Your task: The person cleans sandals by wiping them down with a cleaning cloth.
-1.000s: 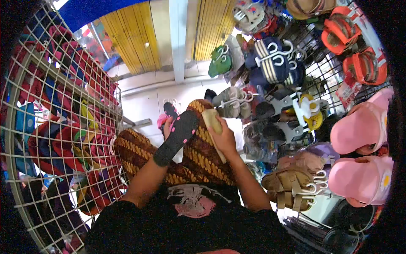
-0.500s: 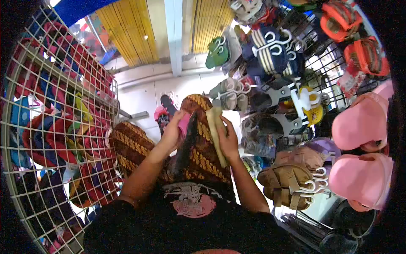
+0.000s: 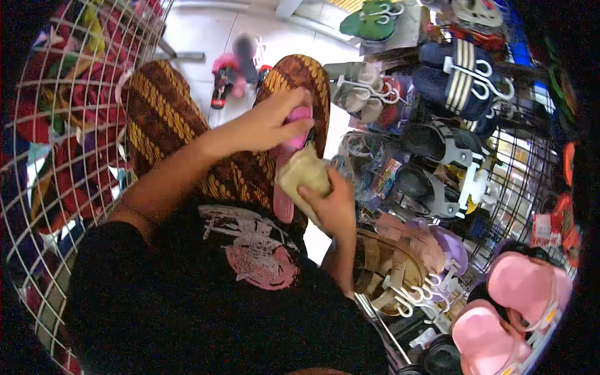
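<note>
In the head view, my left hand (image 3: 278,122) is closed around the upper end of a pink sandal (image 3: 284,206), held over my right thigh in brown patterned fabric. The sandal's pink lower end points toward my shirt. My right hand (image 3: 331,200) grips a folded pale yellow cloth (image 3: 305,174). That cloth lies against the sandal just below my left fingers and covers its middle. A small dark part of the sandal shows between the hand and the cloth.
A wire grid (image 3: 75,119) with colourful footwear behind it rises at left. On the right hang brown sandals (image 3: 390,272), grey-strapped sandals (image 3: 431,200) and navy striped slippers (image 3: 462,81). Pink clogs (image 3: 490,337) are at lower right. More sandals (image 3: 231,78) lie on the white floor ahead.
The sandal shows pink where a dark face showed before. My right hand has brought the cloth from beside the thigh onto the sandal. The view has tilted down and shifted.
</note>
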The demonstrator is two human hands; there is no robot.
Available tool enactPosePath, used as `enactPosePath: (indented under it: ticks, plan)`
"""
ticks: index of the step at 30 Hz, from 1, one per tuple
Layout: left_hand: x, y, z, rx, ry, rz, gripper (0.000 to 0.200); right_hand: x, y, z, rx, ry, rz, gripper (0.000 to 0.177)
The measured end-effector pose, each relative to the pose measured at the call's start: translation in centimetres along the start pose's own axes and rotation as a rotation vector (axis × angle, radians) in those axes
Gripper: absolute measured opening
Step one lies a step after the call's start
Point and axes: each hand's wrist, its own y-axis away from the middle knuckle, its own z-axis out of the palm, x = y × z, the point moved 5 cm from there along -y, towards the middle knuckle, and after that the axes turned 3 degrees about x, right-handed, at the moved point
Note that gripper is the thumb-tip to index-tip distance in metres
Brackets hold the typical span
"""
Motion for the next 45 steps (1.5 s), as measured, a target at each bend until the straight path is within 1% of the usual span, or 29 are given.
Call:
enactPosePath:
  ticks: [1, 2, 3, 4, 5, 6, 8, 9, 10, 11, 12, 13, 15, 16, 17, 20, 21, 25, 28, 29, 32, 33, 36, 38, 40, 42, 44, 45]
  plan:
    - [-0.4, -0.3, 0.0, 0.032, -0.157, 0.088, 0.036, -0.6, -0.5, -0.3, 0.075, 0.037, -0.014, 0.045]
    - [-1.4, -0.1, 0.1, -0.002, -0.223, 0.058, 0.040, -0.9, -0.9, -0.4, 0.148, 0.075, -0.028, 0.038]
    - [-1.3, 0.0, -0.3, 0.057, -0.279, 0.128, 0.040, -1.0, -1.0, -0.5, 0.278, 0.198, -0.060, 0.039]
    - [-1.3, 0.1, -0.4, 0.117, -0.340, 0.202, 0.041, -0.9, -1.1, -0.5, 0.411, 0.177, -0.096, 0.042]
    - [-1.7, 0.0, -0.2, 0.117, -0.152, 0.230, 0.039, -1.4, -0.9, -0.4, 0.401, 0.171, -0.183, 0.042]
    - [-2.1, 0.2, 0.3, 0.051, 0.013, 0.103, 0.039, -2.3, -0.7, -0.4, 0.396, 0.158, -0.270, 0.043]
    - [-2.7, 0.5, 1.0, -0.083, 0.334, -0.135, 0.040, -2.3, -0.6, -0.2, 0.097, 0.127, -0.246, 0.042]
    - [-2.6, 0.4, 0.6, -0.095, 0.272, -0.067, 0.044, -1.9, -0.2, -0.5, 0.016, 0.131, -0.248, 0.042]
    - [-2.7, 0.4, 0.3, -0.098, 0.321, -0.118, 0.044, -1.6, 0.1, -0.7, -0.065, 0.134, -0.248, 0.042]
    - [-2.7, 0.4, 0.3, -0.102, 0.371, -0.170, 0.044, -1.0, 0.5, -1.0, -0.080, 0.159, -0.263, 0.042]
    - [-2.7, 0.5, 0.4, -0.107, 0.423, -0.222, 0.044, -0.6, 0.9, -1.0, -0.094, 0.124, -0.218, 0.045]
    - [-2.7, 0.3, 0.4, -0.085, 0.341, -0.107, 0.042, -0.3, 1.3, -1.0, -0.107, 0.090, -0.172, 0.050]
    - [-2.5, -0.3, 0.6, -0.040, 0.180, 0.128, 0.037, -2.8, 0.8, -1.1, 0.140, 0.118, -0.458, 0.052]
    - [-2.8, -0.2, 1.1, -0.052, 0.166, 0.115, 0.034, -3.9, 0.7, -1.0, 0.263, 0.135, -0.600, 0.053]
    - [-2.5, -0.2, 1.4, -0.062, 0.151, 0.101, 0.031, -4.1, 0.4, -0.5, 0.295, 0.173, -0.586, 0.052]
    - [-2.8, 0.0, 1.9, -0.094, 0.137, 0.084, 0.027, -5.5, 1.4, 0.3, 0.167, 0.469, -0.588, 0.057]
    - [-3.1, 0.1, 1.8, -0.106, 0.132, 0.085, 0.025, -6.0, 2.1, 0.3, 0.115, 0.512, -0.569, 0.051]
    - [-3.0, 0.0, 1.5, -0.093, 0.130, 0.085, 0.026, -6.0, 4.3, -1.1, -0.183, 0.441, -0.543, 0.042]
    - [-3.3, -0.3, 1.8, -0.097, 0.106, 0.096, 0.026, -6.0, 2.3, -1.9, 0.084, 0.283, -0.503, 0.043]
    - [-3.4, -0.3, 1.9, -0.089, 0.146, 0.086, 0.025, -5.6, 1.4, -1.9, 0.267, 0.306, -0.526, 0.047]
    - [-3.5, -0.2, 1.7, -0.090, 0.166, 0.096, 0.023, -6.1, 0.8, 0.3, 0.168, 0.460, -0.536, 0.047]
    - [-3.5, -0.1, 1.5, -0.096, 0.166, 0.094, 0.022, -6.4, 1.2, 0.5, 0.121, 0.461, -0.524, 0.048]
    - [-3.3, 0.3, 1.2, -0.121, 0.163, 0.082, 0.020, -5.3, 3.1, 0.1, -0.079, 0.376, -0.550, 0.047]
    - [-3.2, -0.1, 1.4, -0.133, 0.140, 0.082, 0.020, -4.9, 4.3, -0.1, -0.129, 0.383, -0.513, 0.046]
    - [-3.1, -0.2, 1.8, -0.104, 0.142, 0.096, 0.020, -4.7, 5.3, -0.2, -0.168, 0.371, -0.505, 0.045]
    - [-3.2, -0.2, 2.1, -0.103, 0.171, 0.067, 0.020, -4.6, 5.8, -0.1, -0.226, 0.347, -0.445, 0.047]
    - [-3.1, -0.1, 2.1, -0.067, 0.143, 0.090, 0.020, -4.4, 6.4, -0.3, -0.287, 0.344, -0.385, 0.048]
    - [-3.1, -0.2, 2.1, -0.049, 0.130, 0.105, 0.019, -3.8, 6.7, 0.1, -0.320, 0.282, -0.349, 0.049]
